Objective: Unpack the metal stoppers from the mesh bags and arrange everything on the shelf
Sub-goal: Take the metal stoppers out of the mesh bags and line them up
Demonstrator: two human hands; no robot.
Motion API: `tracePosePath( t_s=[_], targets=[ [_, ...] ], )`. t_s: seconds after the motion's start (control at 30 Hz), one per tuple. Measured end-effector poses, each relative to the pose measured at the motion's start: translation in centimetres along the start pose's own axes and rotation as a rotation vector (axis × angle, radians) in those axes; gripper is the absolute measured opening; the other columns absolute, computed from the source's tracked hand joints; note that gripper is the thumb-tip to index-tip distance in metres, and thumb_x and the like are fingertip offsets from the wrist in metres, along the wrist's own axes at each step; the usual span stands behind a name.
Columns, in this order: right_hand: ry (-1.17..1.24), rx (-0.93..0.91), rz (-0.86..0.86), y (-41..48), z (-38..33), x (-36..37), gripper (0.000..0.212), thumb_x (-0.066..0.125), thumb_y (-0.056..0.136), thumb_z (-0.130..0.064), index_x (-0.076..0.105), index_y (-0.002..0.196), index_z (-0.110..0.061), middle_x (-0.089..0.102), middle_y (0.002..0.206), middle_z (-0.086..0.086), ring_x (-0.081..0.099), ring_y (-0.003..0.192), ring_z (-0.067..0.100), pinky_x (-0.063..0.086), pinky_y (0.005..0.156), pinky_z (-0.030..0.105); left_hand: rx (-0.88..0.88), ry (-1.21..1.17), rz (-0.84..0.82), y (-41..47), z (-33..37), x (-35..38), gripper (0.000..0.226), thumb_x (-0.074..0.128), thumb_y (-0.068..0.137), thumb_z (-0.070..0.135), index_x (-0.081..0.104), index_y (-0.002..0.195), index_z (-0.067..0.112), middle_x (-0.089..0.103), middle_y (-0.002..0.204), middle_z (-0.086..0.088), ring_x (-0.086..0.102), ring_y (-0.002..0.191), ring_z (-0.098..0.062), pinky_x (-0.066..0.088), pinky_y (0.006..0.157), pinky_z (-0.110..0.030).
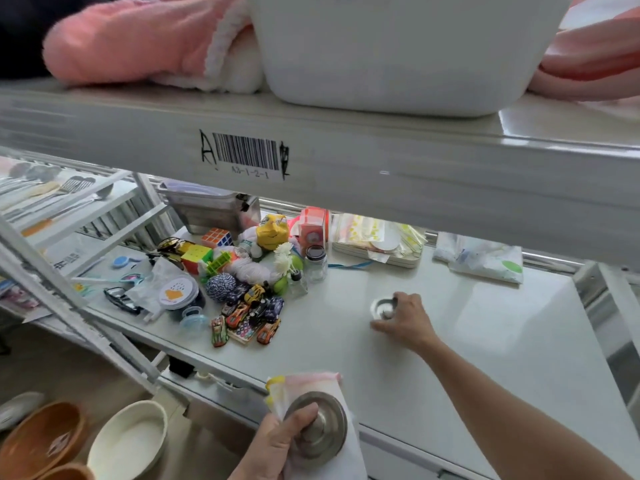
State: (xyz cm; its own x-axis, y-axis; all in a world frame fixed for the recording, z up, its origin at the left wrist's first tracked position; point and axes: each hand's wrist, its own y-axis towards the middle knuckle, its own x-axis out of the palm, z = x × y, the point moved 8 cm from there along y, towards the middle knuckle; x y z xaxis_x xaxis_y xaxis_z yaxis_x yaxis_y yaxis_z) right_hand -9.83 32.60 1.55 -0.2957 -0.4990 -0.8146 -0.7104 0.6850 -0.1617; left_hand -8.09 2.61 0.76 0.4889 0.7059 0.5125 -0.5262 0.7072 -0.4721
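Note:
My right hand (405, 323) reaches onto the white shelf (485, 323) and its fingers close around a small metal stopper (382, 308) resting on the surface. Below the shelf's front edge, my left hand (277, 441) grips a round metal stopper (320, 427) together with a white mesh bag (311, 382) that has a yellow and pink top. The stopper lies against the bag, its disc facing the camera, my thumb across it.
A heap of toy cars (249, 317), puzzle cubes (195, 256), yarn, jars (316, 263) and glasses fills the shelf's left half. A packet tray (377, 244) and plastic bag (485, 258) sit at the back. The upper shelf (346, 157) hangs overhead. Bowls (128, 441) stand below left.

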Motion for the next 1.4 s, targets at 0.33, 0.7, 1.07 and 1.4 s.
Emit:
tracePosePath(
  t_s=[0.33, 0.7, 1.07, 1.4],
  targets=[
    [0.346, -0.402, -0.136, -19.5, -9.3, 4.4, 0.098, 0.085, 0.048, -0.052, 0.052, 0.138, -0.031, 0.044, 0.125, -0.022, 0.039, 0.118, -0.025, 0.036, 0.104, 0.008, -0.081, -0.229, 0.037, 0.3, -1.1, -0.6, 0.050, 0.063, 0.089, 0.025, 0.057, 0.130, -0.001, 0.073, 0.115, -0.014, 0.070, 0.106, -0.023, 0.054, 0.091, -0.031],
    [0.831, -0.055, -0.216, -20.5, -6.3, 5.8, 0.049, 0.086, 0.059, -0.030, 0.070, 0.105, -0.022, 0.074, 0.096, 0.003, 0.069, 0.068, 0.019, 0.062, 0.065, 0.039, 0.048, -0.198, 0.070, -2.3, 0.6, -1.5, 0.043, 0.072, 0.068, 0.012, 0.071, 0.108, -0.005, 0.065, 0.114, -0.037, 0.068, 0.096, -0.041, 0.051, 0.092, -0.048],
    [1.162, 0.158, -0.450, -21.9, -9.0, 8.7, 0.014, 0.080, 0.075, -0.005, 0.078, 0.087, 0.002, 0.075, 0.081, 0.021, 0.073, 0.079, 0.030, 0.063, 0.074, 0.047, -0.030, -0.090, 0.240, -1.8, 0.4, -7.9, 0.034, 0.047, 0.098, 0.014, 0.079, 0.091, 0.006, 0.079, 0.073, -0.009, 0.076, 0.067, -0.017, 0.061, 0.060, -0.032],
    [1.187, 0.466, 0.146, -10.3, -3.2, 4.0, 0.010, 0.074, 0.085, 0.000, 0.068, 0.090, 0.006, 0.061, 0.063, 0.013, 0.058, 0.049, 0.014, 0.056, 0.046, 0.020, 0.029, 0.095, 0.205, -1.7, 6.4, -8.0, 0.018, 0.051, 0.094, 0.003, 0.065, 0.083, -0.002, 0.070, 0.049, -0.010, 0.067, 0.040, -0.014, 0.050, 0.037, -0.018]
  ],
)
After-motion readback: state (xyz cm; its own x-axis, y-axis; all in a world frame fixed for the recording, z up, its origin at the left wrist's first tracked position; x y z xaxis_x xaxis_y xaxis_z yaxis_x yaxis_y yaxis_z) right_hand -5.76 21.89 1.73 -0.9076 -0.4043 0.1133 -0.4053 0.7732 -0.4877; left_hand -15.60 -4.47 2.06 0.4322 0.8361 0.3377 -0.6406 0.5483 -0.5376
